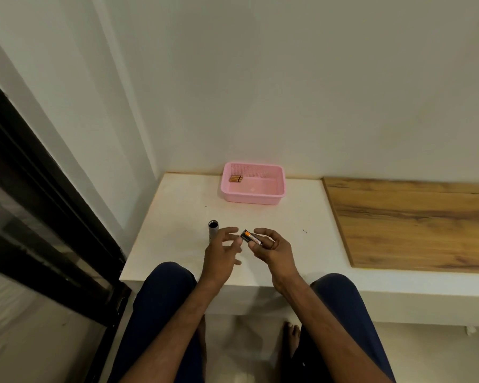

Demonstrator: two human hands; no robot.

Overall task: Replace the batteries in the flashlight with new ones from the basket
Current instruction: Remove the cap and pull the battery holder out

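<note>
A grey flashlight body (213, 229) stands upright on the white table (177, 217), its open dark end facing up. My right hand (271, 248) holds a black and orange battery holder (250, 237) by its lower end. My left hand (222, 250) hovers just left of the holder with fingers spread, holding nothing; it partly hides the flashlight's base. A pink basket (253, 199) sits at the back of the table with several copper-coloured batteries (236, 178) in its far left corner.
A wooden board (412, 225) covers the ledge to the right of the table. A wall rises right behind the basket. A dark door frame (39, 203) runs along the left. My knees sit under the table's front edge.
</note>
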